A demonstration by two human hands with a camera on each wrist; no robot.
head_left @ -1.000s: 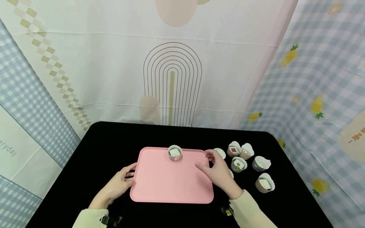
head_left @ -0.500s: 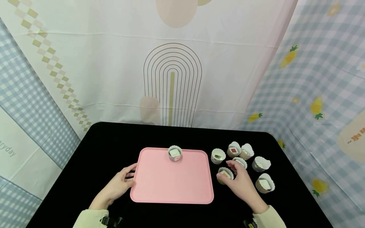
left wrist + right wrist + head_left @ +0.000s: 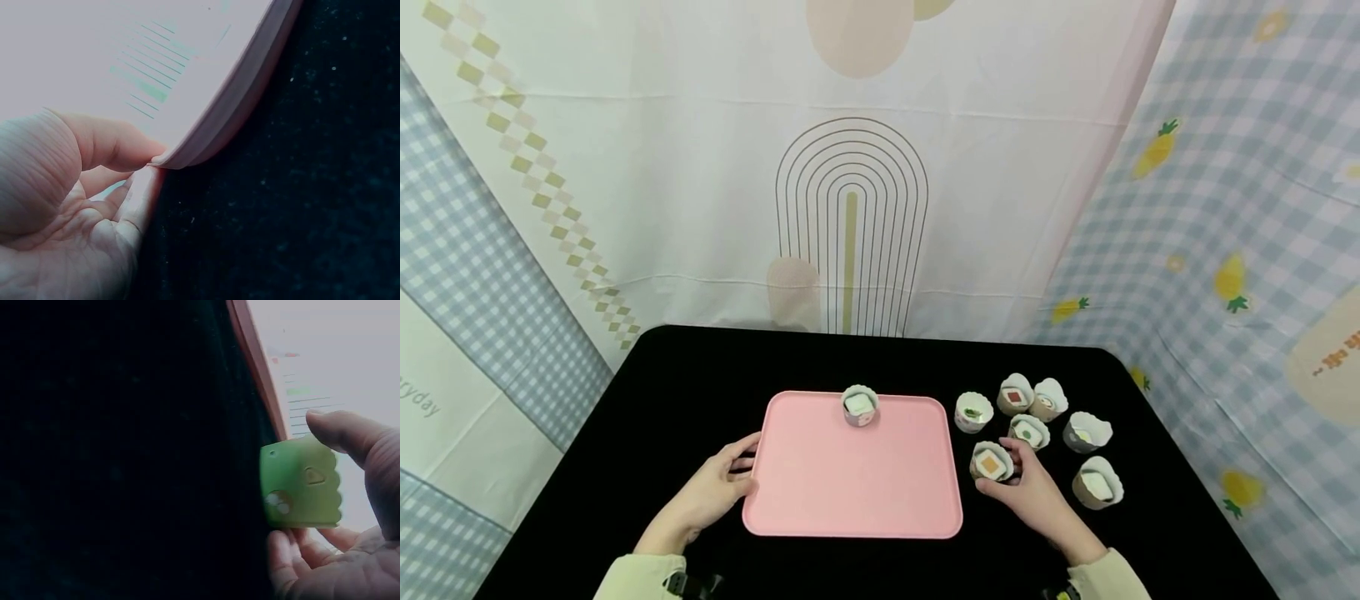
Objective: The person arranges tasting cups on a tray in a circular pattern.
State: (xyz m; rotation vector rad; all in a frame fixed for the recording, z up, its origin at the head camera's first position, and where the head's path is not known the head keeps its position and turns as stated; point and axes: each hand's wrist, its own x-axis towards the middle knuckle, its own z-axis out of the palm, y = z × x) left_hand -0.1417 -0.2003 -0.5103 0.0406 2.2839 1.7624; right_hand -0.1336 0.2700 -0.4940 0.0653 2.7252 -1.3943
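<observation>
My left hand (image 3: 711, 492) holds the left rim of a pink tray (image 3: 850, 492); in the left wrist view the thumb (image 3: 115, 140) lies over the rim and a finger is against it from below. My right hand (image 3: 1033, 492) is around a paper baking cup (image 3: 976, 471) right of the tray, thumb at its near side and fingers at its far right. That cup holds a white piece with an orange square. In the right wrist view the green cup (image 3: 300, 484) stands between thumb and fingers, with a gap at the thumb. Another cup (image 3: 860, 418) stands on the tray's far edge.
Several more filled paper cups stand on the black table (image 3: 715, 358) at the right: one with green bits (image 3: 973, 427), one with a red square (image 3: 1015, 407), one with a green mark (image 3: 1028, 446), and a front right one (image 3: 1096, 498). Cloth hangs behind.
My right hand has moved from the tray's right edge rightward, then down around the cup with the orange square. My left hand stays on the tray's rim.
</observation>
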